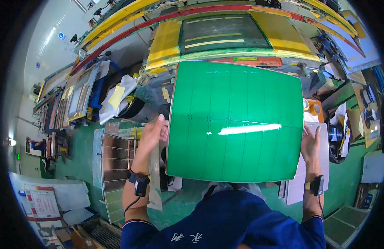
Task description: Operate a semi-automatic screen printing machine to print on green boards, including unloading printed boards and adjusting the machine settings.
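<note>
A glossy green panel with thin dark lines and small dots across its face is held between the 2 hands, its broad side turned up toward the head, in front of the person's chest. The grip is at its 2 side edges, roughly midway along each, so the face between lies uncovered. The left hand is pressed to the left edge with its thumb pointing up and its fingers bent at the rim. The right hand bears on the right edge, thumb up as well; I cannot tell how far the fingers of either hand reach underneath.

Each wrist carries 1 black device, the left and the right. Just beside the right hand are pale sheets, with rolls of tape beyond. To the left of the left forearm stands a rack of copper-coloured plates. Past the panel's far edge lies a yellow-bordered screen frame, below a long red bar. The floor is green.
</note>
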Available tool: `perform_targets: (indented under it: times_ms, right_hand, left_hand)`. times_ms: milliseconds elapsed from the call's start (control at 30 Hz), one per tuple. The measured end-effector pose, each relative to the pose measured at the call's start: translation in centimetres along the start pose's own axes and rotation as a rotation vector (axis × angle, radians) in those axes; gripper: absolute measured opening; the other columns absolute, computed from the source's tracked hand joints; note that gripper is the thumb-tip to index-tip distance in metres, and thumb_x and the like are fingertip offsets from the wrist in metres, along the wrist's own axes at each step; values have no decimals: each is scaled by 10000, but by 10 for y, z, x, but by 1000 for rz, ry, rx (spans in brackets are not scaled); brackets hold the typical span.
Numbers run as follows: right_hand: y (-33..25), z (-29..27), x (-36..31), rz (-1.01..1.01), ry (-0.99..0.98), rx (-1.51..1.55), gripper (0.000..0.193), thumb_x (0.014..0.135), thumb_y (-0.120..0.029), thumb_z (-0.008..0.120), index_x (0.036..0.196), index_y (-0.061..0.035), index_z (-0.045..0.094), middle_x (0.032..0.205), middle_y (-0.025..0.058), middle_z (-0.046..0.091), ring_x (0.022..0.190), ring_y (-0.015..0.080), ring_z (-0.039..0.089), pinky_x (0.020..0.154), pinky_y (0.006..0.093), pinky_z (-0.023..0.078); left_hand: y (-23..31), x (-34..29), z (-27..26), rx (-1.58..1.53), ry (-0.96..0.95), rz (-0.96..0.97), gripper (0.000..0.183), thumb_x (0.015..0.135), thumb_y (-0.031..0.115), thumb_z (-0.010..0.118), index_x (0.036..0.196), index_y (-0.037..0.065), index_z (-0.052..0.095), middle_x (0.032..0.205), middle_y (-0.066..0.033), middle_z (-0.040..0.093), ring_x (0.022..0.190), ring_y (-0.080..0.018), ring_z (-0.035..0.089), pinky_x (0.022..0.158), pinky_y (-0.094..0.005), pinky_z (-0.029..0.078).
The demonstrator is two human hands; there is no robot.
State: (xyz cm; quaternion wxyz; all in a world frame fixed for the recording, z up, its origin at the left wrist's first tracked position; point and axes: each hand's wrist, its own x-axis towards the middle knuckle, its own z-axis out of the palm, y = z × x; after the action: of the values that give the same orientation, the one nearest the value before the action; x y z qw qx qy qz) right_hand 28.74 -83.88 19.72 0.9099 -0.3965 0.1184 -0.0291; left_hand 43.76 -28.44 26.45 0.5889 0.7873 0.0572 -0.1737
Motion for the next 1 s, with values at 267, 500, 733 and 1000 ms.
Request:
perform_targets:
  times_ms: [267,500,733,1000]
  right_hand:
    - [3,23,15,84,17,-7,739,1006,-596,280,1433,0,377,1393,172,474,1250,280,471,1060,400,373]
    - [10,30,23,52,-78,-42,845,934,-651,437,1424,32,353,1415,180,445,1299,293,434,1109,427,337]
    - [10,60,25,96,0,-7,892,893,-684,493,1417,25,355,1347,173,500,1250,290,487,1074,431,385]
    - [8,63,22,168,-18,-3,895,904,-688,463,1450,6,323,1378,176,482,1264,273,479,1063,416,402]
  left_hand:
    - [-11,-7,-21,6,112,11,608,997,534,444,990,-22,690,654,-35,604,547,-133,595,525,-263,492]
    - [-29,-11,-41,-20,120,40,579,993,520,472,947,-16,684,642,-39,616,530,-121,590,510,-249,479]
    - [-62,1,-58,11,99,-12,554,1008,504,446,850,21,665,649,-22,614,533,-106,587,490,-233,474]
    - [-85,14,-57,60,63,-65,612,989,582,408,942,40,688,719,-19,656,575,-119,608,542,-252,496]
